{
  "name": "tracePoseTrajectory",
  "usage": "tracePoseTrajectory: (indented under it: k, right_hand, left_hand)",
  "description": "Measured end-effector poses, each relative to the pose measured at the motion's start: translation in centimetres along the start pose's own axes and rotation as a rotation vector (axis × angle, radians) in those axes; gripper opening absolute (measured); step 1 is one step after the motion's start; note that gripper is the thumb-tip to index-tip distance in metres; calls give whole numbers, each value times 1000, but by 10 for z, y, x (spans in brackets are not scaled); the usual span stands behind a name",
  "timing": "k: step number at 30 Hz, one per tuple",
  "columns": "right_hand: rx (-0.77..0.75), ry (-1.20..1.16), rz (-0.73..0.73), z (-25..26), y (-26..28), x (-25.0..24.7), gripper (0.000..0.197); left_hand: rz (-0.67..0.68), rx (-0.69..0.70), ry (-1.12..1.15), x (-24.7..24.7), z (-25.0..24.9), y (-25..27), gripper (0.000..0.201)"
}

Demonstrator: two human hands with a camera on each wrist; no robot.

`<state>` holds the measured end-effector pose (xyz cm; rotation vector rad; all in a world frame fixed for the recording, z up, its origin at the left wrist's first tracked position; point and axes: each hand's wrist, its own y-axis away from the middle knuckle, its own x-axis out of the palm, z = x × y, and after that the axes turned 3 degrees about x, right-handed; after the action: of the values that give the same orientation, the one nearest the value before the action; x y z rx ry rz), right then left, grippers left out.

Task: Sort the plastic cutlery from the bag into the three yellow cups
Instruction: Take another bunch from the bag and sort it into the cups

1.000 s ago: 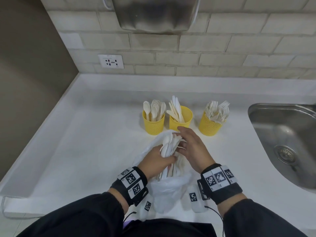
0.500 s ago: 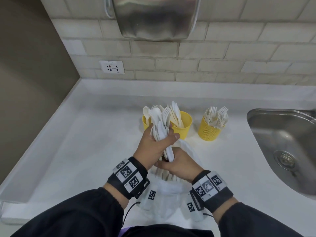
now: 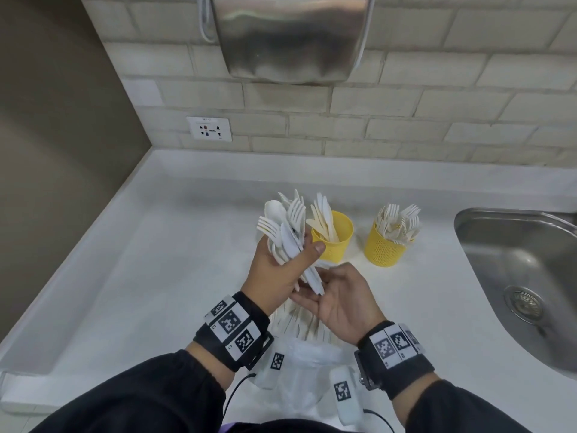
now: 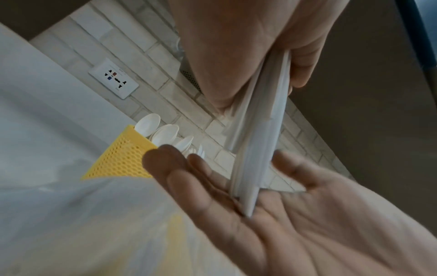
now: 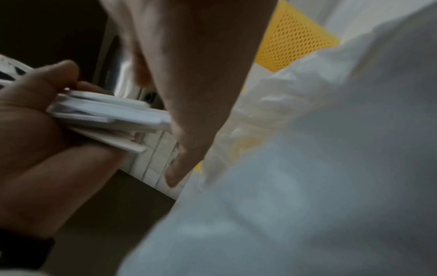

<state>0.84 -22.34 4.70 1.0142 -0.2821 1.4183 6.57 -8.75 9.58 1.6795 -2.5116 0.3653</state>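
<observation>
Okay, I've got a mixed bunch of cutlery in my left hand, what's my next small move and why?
Probably pinch one piece out with the right hand, which lies open under the handle ends. The left hand grips the mixed bundle of white plastic forks, spoons and knives, so it cannot go into any one yellow mesh cup as it is.

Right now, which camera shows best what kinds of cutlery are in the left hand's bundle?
The head view: the bundle fans out above the left hand, showing fork tines and a spoon bowl. The left wrist and right wrist views catch only its handle ends, resting against the right hand.
</observation>
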Motion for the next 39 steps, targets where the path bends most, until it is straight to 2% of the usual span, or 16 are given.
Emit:
tracePoseTrajectory:
  k: [4,8,12,15,17,20,21,23,27,29,32,37,39]
  right_hand:
    - [-23,30,-55,12,-4,23,44]
    - [-5,100,-68,10,-5,31,47]
    - [-18,88,-73,6,-4,35,45]
    - [-39,115,-73,4,-3,36,47]
    - [-57,236,-104,4,-2,33,47]
    - [-150,425,-196,10,2,30,42]
    - [-204,466,-206,15,6,31,38]
    - [-332,511,-220,28,17,35,27]
    - [-634,688,-234,53,41,49,28]
    - [-724,786,-225,61,52,54,18]
    - [-765,876,-230,73,61,53,8]
    - [-727,877,-223,89,66,43,8]
    - [-693,865,-233,94,69,39,13]
  left_hand:
    - [3,-93,-49,11,10,5,30]
    - [-53,-126,-70,14,15,6,28]
    - [-80,-145,-99,15,21,8,41]
    - [-103,-164,-124,16,23,9,38]
    - [-108,-141,-130,13,19,8,34]
    - [-29,-59,-100,7,9,7,23]
    - [10,-27,-107,4,6,7,14]
    - [61,15,-127,0,1,8,13]
    - [123,5,-101,-1,-1,8,12]
    - [152,4,-122,2,0,9,6]
    - [186,-1,-154,8,0,10,7]
    - [140,-38,-162,21,2,15,14]
    - [125,-55,-157,26,3,17,12]
